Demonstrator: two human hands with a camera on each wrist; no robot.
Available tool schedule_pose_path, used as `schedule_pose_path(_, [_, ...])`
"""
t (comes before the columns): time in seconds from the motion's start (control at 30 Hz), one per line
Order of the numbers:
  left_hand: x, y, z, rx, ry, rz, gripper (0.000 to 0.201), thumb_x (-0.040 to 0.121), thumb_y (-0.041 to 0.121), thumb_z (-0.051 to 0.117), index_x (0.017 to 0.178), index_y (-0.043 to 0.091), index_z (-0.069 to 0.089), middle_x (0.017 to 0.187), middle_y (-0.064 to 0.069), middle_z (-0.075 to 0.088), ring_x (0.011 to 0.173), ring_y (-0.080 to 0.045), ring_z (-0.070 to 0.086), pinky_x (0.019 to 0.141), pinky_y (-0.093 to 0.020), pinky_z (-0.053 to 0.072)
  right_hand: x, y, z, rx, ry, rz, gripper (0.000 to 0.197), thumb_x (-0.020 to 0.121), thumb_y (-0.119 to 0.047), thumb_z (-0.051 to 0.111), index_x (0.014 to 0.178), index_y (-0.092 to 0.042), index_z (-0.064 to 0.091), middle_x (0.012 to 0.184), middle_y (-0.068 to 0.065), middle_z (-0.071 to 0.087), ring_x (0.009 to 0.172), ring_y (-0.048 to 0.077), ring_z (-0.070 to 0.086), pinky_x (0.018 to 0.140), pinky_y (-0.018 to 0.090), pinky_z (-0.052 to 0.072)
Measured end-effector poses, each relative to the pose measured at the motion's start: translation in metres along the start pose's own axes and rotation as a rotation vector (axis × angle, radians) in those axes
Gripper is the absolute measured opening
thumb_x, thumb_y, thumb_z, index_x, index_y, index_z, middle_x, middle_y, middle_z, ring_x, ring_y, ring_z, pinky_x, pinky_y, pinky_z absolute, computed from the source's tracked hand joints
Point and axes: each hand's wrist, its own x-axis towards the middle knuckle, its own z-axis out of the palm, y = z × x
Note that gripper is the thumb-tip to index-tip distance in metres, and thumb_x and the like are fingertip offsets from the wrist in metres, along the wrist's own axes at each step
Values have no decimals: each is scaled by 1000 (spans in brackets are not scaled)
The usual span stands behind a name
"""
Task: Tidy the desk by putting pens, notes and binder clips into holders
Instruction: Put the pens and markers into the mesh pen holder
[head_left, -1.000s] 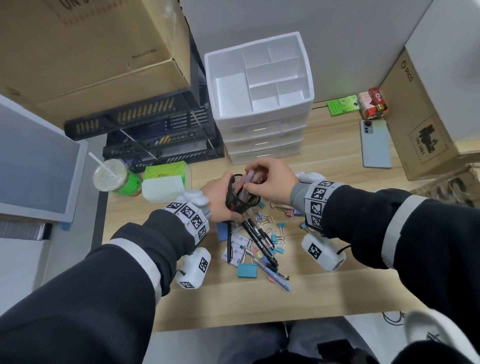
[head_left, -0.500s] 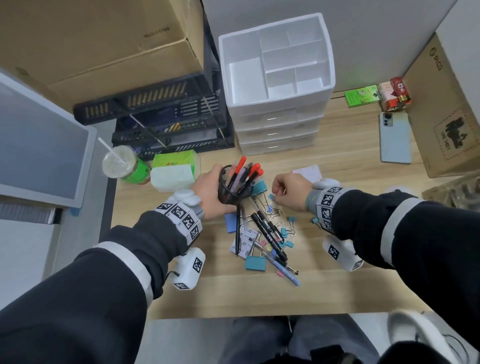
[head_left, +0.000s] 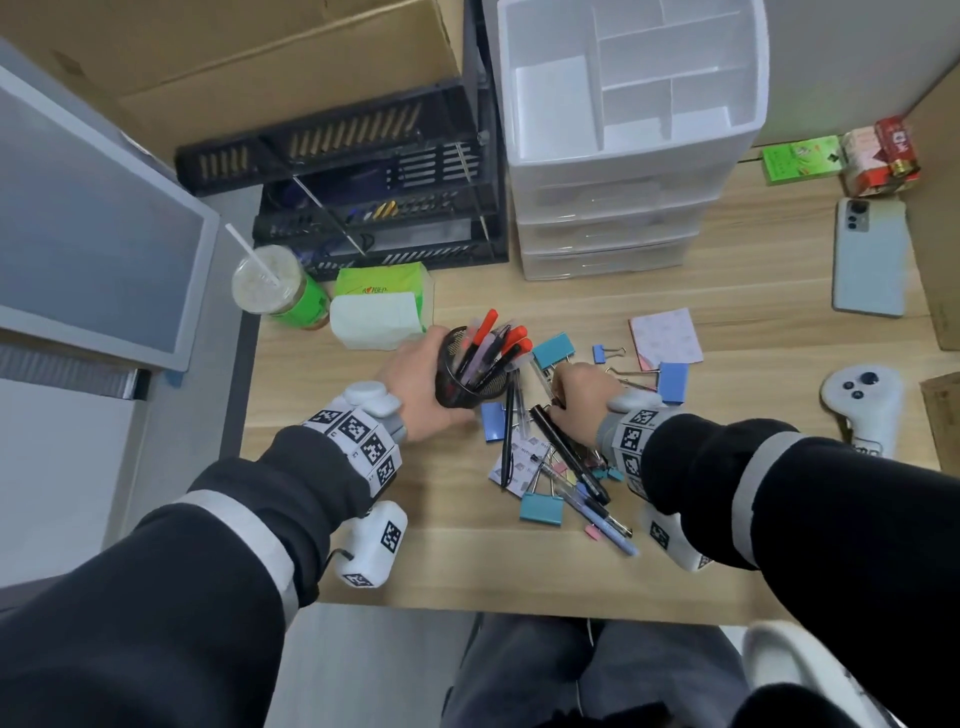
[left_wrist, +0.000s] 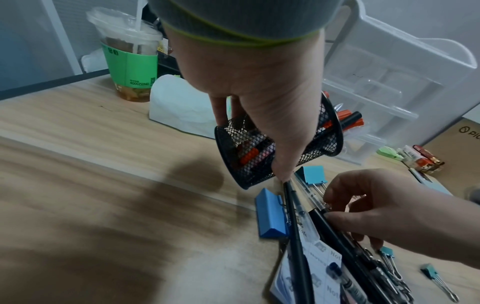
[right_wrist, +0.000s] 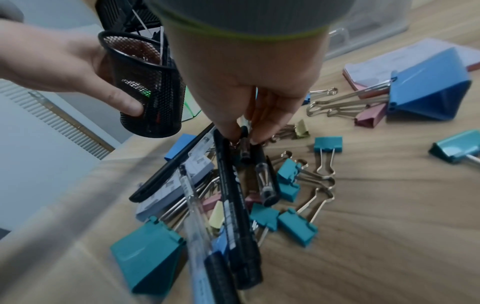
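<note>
Holding: left hand (head_left: 423, 387) wraps a tilted black mesh cup (head_left: 470, 371) above the desk (head_left: 467, 561).
Pinching: right hand (head_left: 582, 397), fingers curled on pens (right_wrist: 235, 197) in the pile; how many it holds is unclear.
Hidden: cup's contents partly masked; about six pens poke out.
Notes: two pads, pink pad (head_left: 666, 338) apart.
Clips: binder clips (right_wrist: 287, 181) scattered, over a dozen, some buried.

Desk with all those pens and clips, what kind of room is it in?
Probably an office or workroom: a white drawer organizer, black stacked paper trays and cardboard boxes stand around the wooden desk.
</note>
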Motion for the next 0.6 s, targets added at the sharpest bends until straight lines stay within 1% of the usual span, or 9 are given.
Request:
schedule_pose_path(0.1, [1, 0, 1, -6, -3, -4, 81, 52, 55, 86, 115, 25, 45, 99, 4, 63, 88, -18, 59, 69, -33, 47, 2, -1, -3, -56, -21, 32, 15, 89, -25, 61, 90, -16, 49, 84, 4, 58, 72, 22, 57, 56, 28, 39])
schedule_pose_path(0.23, [5, 3, -2, -20, -24, 0, 80, 54, 52, 86, 117, 25, 44, 99, 4, 62, 86, -17, 59, 65, -29, 42, 4, -4, -9, -76, -51, 77, 13, 85, -23, 61, 85, -16, 50, 80, 4, 59, 68, 20, 55, 50, 25, 32])
schedule_pose_path(0.33, [7, 6, -4, -23, -28, 12, 82, 53, 54, 85, 118, 27, 43, 97, 5, 62, 85, -17, 60, 66, -32, 48, 2, -1, -16, -39, -75, 104, 13, 81, -22, 60, 84, -18, 48, 80, 3, 58, 67, 19, 55, 51, 25, 35])
schedule_pose_path(0.43, [8, 10, -6, -29, -34, 29, 83, 54, 53, 85, 120, 24, 43, 96, 8, 61, 85, -17, 61, 69, -32, 49, -3, 6, -25, -28, -104, 164, 13, 79, -27, 52, 89, -20, 49, 79, 1, 60, 67, 19, 58, 60, 29, 47])
schedule_pose_path(0.5, [9, 13, -8, -30, -35, 38, 84, 55, 53, 86, 121, 23, 44, 95, 10, 59, 86, -17, 60, 70, -31, 49, -3, 10, -28, -60, -141, 197, 15, 81, -30, 43, 89, -20, 52, 81, 1, 61, 70, 22, 60, 73, 35, 53])
schedule_pose_path(0.53, [9, 13, -8, -33, -37, 40, 85, 54, 53, 86, 122, 23, 44, 95, 10, 59, 86, -17, 59, 70, -31, 48, -4, 12, -26, -74, -152, 207, 16, 82, -30, 40, 87, -21, 52, 82, 2, 62, 72, 24, 61, 79, 39, 54])
schedule_pose_path(0.57, [9, 13, -8, -36, -41, 42, 86, 54, 53, 86, 122, 23, 44, 95, 10, 58, 85, -16, 59, 70, -30, 48, -4, 13, -24, -73, -154, 209, 16, 84, -30, 38, 84, -21, 51, 83, 2, 62, 73, 24, 62, 81, 42, 54])
schedule_pose_path(0.6, [8, 13, -7, -38, -45, 44, 86, 53, 55, 85, 122, 24, 43, 95, 10, 59, 85, -16, 59, 69, -30, 47, -4, 14, -21, -60, -156, 201, 15, 84, -30, 38, 82, -21, 49, 84, 2, 62, 73, 24, 62, 81, 42, 55])
